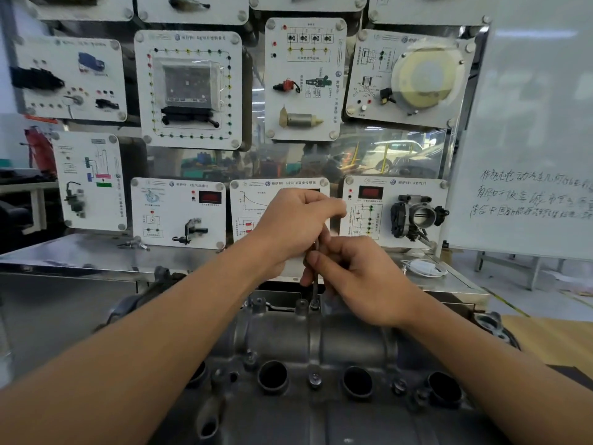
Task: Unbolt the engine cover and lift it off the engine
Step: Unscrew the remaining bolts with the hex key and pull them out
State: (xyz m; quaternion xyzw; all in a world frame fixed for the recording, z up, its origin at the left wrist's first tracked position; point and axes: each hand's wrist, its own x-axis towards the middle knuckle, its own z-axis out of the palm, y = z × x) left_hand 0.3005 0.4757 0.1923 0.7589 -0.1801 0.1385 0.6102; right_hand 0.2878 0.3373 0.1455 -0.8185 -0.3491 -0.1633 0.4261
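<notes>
The grey cast engine cover [349, 338] fills the lower middle of the view, with round plug holes along its near side and bolts along its far edge. A thin metal driver tool [315, 285] stands upright on a bolt [313, 304] at the cover's far edge. My left hand [293, 226] grips the tool's top end from above. Lower down, my right hand [359, 277] pinches the shaft just above the bolt. Another bolt [314, 378] sits between two plug holes on the near side.
Behind the engine stands a steel bench [80, 252] with a wall of white training panels [189, 88] carrying car parts. A whiteboard [529, 139] with handwriting stands at the right. A white charger and cable [423, 268] lie on the bench at the right.
</notes>
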